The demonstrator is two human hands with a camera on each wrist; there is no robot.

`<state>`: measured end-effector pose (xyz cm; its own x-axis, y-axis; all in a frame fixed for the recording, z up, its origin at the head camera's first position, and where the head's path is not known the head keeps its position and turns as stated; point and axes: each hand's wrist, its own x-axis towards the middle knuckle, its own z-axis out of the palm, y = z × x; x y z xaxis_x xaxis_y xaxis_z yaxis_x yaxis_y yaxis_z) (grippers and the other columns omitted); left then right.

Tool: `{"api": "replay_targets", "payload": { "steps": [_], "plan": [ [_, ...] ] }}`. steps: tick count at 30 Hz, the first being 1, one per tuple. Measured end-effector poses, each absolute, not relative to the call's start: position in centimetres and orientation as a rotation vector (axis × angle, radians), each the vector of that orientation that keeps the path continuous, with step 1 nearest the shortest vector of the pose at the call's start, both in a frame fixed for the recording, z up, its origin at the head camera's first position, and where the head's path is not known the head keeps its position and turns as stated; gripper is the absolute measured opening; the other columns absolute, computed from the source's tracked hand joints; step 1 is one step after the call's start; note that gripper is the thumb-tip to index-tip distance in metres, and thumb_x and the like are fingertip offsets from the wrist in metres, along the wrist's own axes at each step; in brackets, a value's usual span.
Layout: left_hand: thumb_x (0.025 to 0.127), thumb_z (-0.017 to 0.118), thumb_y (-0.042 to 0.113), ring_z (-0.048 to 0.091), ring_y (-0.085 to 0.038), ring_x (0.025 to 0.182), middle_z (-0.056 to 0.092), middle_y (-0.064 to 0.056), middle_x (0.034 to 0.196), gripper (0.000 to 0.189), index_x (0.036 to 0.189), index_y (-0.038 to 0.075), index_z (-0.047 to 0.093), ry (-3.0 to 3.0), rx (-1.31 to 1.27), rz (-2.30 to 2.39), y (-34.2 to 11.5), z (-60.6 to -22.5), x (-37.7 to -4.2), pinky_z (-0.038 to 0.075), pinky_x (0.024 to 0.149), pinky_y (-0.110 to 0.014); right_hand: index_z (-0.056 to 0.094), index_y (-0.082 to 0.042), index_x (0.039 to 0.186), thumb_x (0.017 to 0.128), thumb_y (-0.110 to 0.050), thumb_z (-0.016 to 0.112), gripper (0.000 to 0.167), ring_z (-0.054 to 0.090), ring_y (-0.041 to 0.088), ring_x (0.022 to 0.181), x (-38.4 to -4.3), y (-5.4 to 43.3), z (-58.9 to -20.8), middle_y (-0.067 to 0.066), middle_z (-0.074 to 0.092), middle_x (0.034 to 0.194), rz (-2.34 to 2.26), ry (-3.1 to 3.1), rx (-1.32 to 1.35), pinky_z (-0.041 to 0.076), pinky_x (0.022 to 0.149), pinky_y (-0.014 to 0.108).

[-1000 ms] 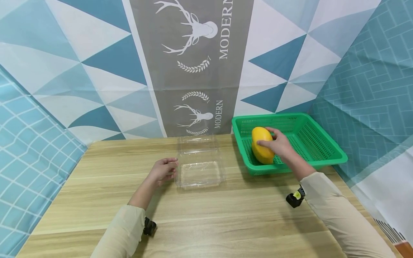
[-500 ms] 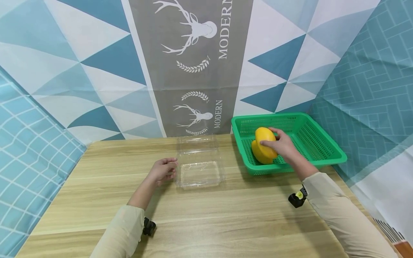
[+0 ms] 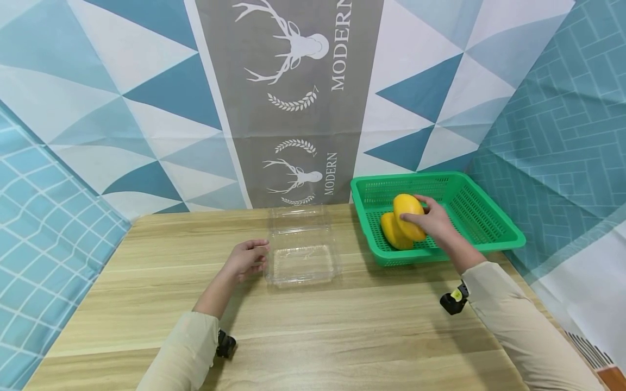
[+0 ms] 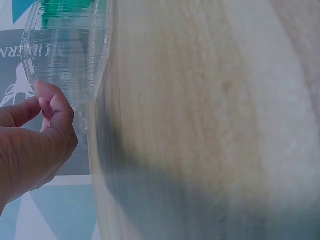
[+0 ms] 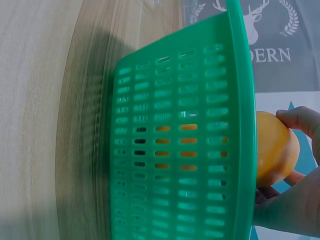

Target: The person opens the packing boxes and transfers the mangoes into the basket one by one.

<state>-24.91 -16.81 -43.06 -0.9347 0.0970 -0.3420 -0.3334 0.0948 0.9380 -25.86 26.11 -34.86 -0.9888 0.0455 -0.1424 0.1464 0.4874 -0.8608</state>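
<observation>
My right hand (image 3: 434, 220) grips a yellow mango (image 3: 408, 213), thumb on the near side and fingers round the far side. It holds the fruit raised inside the green basket (image 3: 499, 228), partly over a second yellow mango (image 3: 389, 228). In the right wrist view, the held mango (image 5: 276, 149) shows past the basket's rim, and yellow shows through the slots. My left hand (image 3: 248, 259) pinches the left edge of a clear plastic clamshell box (image 3: 303, 281), which lies with its lid folded back. The left wrist view shows thumb and index finger at the box's rim (image 4: 31, 65).
The wooden table (image 3: 303, 336) carries the box at its middle back and the basket at its right back. A patterned cloth wall (image 3: 303, 119) rises right behind them. More cloth hangs at both sides.
My right hand has lifted one mango and moved it slightly right, uncovering the other mango beneath. My left hand and the box have stayed in place.
</observation>
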Motion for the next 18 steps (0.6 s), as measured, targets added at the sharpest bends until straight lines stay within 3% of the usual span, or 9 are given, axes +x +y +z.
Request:
{"api": "replay_targets", "payload": {
  "steps": [10,18],
  "plan": [
    [0.097,0.050,0.012,0.051,-0.008,0.070,0.049,-0.002,0.091,0.042,0.134,-0.004,0.040,2.050,-0.236,1.907,-16.8,-42.9,-24.8,0.049,0.060,-0.017,0.013,-0.014,0.151,0.088,-0.034,0.063,0.083,0.046,0.040,0.117,-26.0,27.2,-35.0,0.029,0.033,0.137,-1.520,2.656,0.196,0.053,0.076,0.031],
    [0.097,0.049,0.012,0.051,-0.008,0.071,0.048,-0.001,0.091,0.042,0.135,-0.004,0.038,2.045,-0.222,1.904,-16.8,-42.7,-24.7,0.048,0.061,-0.017,0.013,-0.012,0.151,0.089,-0.033,0.061,0.081,0.045,0.042,0.118,-26.1,27.8,-35.4,0.030,0.033,0.138,-1.502,2.668,0.220,0.052,0.081,0.037]
  ]
}}
